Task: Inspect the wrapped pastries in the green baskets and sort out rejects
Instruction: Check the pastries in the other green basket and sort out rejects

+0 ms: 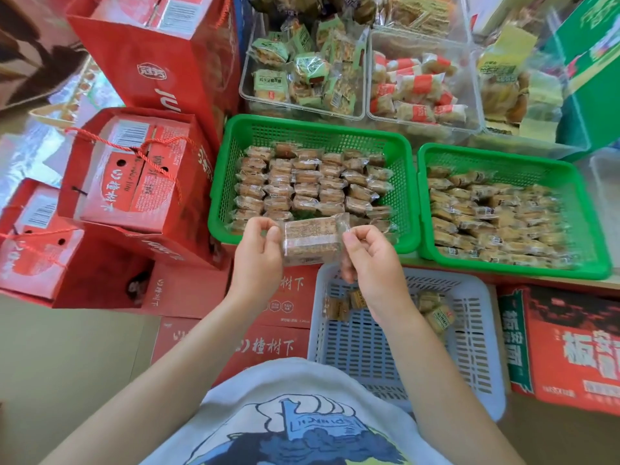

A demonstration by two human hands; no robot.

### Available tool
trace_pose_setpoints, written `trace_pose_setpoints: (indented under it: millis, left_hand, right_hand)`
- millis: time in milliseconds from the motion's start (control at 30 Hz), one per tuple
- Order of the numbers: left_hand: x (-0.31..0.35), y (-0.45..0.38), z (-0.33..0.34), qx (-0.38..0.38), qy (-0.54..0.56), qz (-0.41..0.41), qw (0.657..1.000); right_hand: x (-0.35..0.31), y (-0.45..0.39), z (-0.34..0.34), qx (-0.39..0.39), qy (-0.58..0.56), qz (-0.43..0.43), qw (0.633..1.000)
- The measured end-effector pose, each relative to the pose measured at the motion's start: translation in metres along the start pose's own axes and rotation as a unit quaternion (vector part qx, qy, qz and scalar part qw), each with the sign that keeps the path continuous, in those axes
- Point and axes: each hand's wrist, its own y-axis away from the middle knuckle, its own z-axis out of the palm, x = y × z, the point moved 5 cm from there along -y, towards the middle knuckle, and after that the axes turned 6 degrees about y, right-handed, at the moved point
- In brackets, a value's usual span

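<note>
— Fingers first: what are yours doing?

— Both sets are curled and pinching one clear-wrapped rectangular pastry (310, 241). My left hand (258, 253) grips its left seal between thumb and forefinger; my right hand (370, 260) pinches the right seal the same way. Both forearms reach up from six o'clock, wrists slightly bent, so the packet is stretched flat between them, label side toward me.

— Where is that packet?

— At the centre, in the air, over the near rim of the left green perforated plastic basket (407, 196), not touching it.

— And the baskets?

— That left one, at twelve o'clock from my hands, holds wrapped pastries in tidy rows. The right green plastic basket (585, 209), at two o'clock and just beside it, holds a looser heap. A pale blue-grey slotted plastic basket (476, 333) sits at five o'clock under my right wrist, with a few wrapped pieces in it.

— Anything around?

— Red cardboard gift boxes (134, 176) with rope handles are stacked at nine to eleven o'clock. Clear plastic bins (365, 110) of other wrapped snacks stand at twelve to one o'clock, behind the green baskets.
</note>
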Motion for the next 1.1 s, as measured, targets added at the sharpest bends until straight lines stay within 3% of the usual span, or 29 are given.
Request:
trace_pose_setpoints:
  millis: [200, 333, 433, 567, 633, 733, 800, 867, 1000, 1100]
  left_hand:
    - [0.004, 0.0, 0.013, -0.057, 0.215, -0.127, 0.967]
    - [0.012, 0.003, 0.016, -0.072, 0.258, -0.13, 0.955]
    - [0.012, 0.003, 0.012, -0.075, 0.26, -0.125, 0.955]
    - [0.006, 0.005, 0.015, -0.1, 0.235, -0.127, 0.958]
    - [-0.004, 0.004, 0.018, -0.105, 0.215, -0.134, 0.962]
    - [-0.02, -0.002, 0.019, -0.09, 0.157, -0.12, 0.976]
    - [-0.024, -0.007, 0.021, -0.079, 0.123, -0.099, 0.984]
    - [-0.024, -0.012, 0.021, -0.065, 0.095, -0.069, 0.991]
    - [-0.029, -0.031, 0.02, -0.063, 0.033, -0.043, 0.997]
    - [-0.039, -0.054, 0.023, -0.1, -0.06, -0.038, 0.993]
  right_hand:
    - [0.018, 0.001, -0.005, 0.05, -0.064, 0.042, 0.996]
    - [0.021, -0.001, -0.006, 0.062, -0.064, 0.064, 0.994]
    - [0.023, -0.001, -0.001, 0.02, -0.135, 0.105, 0.985]
    - [0.018, -0.001, 0.008, -0.053, -0.203, 0.12, 0.97]
    - [0.02, -0.004, 0.005, -0.012, -0.19, 0.092, 0.977]
    - [0.024, -0.009, -0.004, 0.091, -0.052, 0.02, 0.994]
    - [0.03, -0.014, -0.006, 0.121, 0.0, 0.009, 0.993]
    - [0.034, -0.02, 0.001, 0.083, -0.035, 0.06, 0.994]
    - [0.04, -0.029, 0.014, -0.069, -0.117, 0.169, 0.976]
    - [0.047, -0.046, 0.001, -0.014, 0.009, 0.145, 0.989]
